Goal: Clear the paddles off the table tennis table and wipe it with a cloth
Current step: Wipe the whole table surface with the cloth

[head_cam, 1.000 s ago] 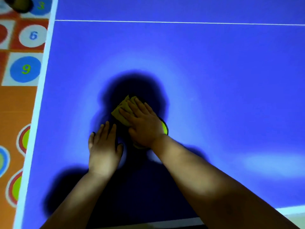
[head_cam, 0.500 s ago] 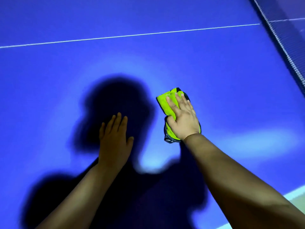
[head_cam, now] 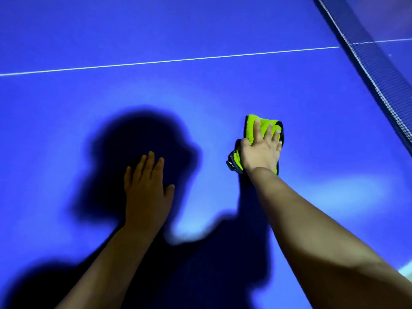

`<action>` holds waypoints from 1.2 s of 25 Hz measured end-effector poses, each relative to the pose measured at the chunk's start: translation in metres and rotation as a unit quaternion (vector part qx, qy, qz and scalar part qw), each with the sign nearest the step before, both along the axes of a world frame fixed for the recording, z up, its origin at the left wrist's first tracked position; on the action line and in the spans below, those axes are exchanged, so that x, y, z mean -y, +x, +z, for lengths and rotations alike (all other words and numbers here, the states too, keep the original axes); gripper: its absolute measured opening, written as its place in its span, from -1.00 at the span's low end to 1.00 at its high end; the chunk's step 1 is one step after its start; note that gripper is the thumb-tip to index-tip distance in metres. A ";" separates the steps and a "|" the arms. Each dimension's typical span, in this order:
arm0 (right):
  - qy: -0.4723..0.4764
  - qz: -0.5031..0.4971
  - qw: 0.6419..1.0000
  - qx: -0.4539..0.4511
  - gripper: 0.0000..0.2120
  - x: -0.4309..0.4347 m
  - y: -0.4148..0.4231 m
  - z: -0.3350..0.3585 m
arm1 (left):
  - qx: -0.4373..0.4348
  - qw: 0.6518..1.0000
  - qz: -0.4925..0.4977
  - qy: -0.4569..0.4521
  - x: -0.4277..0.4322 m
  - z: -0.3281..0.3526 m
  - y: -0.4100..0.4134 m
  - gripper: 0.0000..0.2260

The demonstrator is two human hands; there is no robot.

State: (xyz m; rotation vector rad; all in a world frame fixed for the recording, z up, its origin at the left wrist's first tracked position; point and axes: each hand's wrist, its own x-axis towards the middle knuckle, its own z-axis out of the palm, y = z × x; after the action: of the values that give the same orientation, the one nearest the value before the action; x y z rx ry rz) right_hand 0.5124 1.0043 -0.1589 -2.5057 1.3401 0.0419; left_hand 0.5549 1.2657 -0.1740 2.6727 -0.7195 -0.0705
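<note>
lime-green cloth, folded into a pad with dark edging, lies flat on the blue surface under the right hand, right of centre and well apart from the left hand. small pale marks on the edging at the cloth's near left corner are too small to read. the right hand presses down on the cloth with its fingers straight and slightly spread, a green strip showing beyond the fingertips and the thumb lying along the cloth's left side. the left hand rests palm down on the bare surface, fingers straight and close together, thumb out to the right, inside the dark shadow of the person's head. a thin white line crosses the surface beyond both hands and runs to the net at the upper right. a pale strip of the surface's edge shows at the lower right. against half a second ago, the cloth and right hand have slid farther right, away from the left hand and toward the net, and the fingers lie straighter over the green. the left hand has kept its flat place in the shadow. a second ago the cloth sat in the shadow just beside the left hand, and a floor mat with the numbers 3, 6 and 9 showed past the surface's left edge.
</note>
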 end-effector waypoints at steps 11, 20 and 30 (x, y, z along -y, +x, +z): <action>-0.035 0.275 0.961 -0.018 -0.32 -0.235 0.080 -0.005 | -0.022 0.987 0.157 -0.007 -0.181 0.006 0.027 -0.50; -0.011 0.528 0.849 0.017 -0.35 -0.330 0.126 -0.011 | -0.033 0.979 0.202 0.019 -0.228 0.006 0.028 -0.54; -0.016 0.409 0.911 0.040 -0.40 -0.117 0.106 -0.011 | -0.009 0.994 0.110 0.010 -0.057 0.015 0.057 -0.50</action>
State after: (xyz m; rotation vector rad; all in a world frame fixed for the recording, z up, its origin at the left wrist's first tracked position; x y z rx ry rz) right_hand 0.6187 1.1209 -0.1695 -2.8640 0.1809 0.0930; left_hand 0.6124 1.3228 -0.1589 2.7487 -0.4181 -0.0437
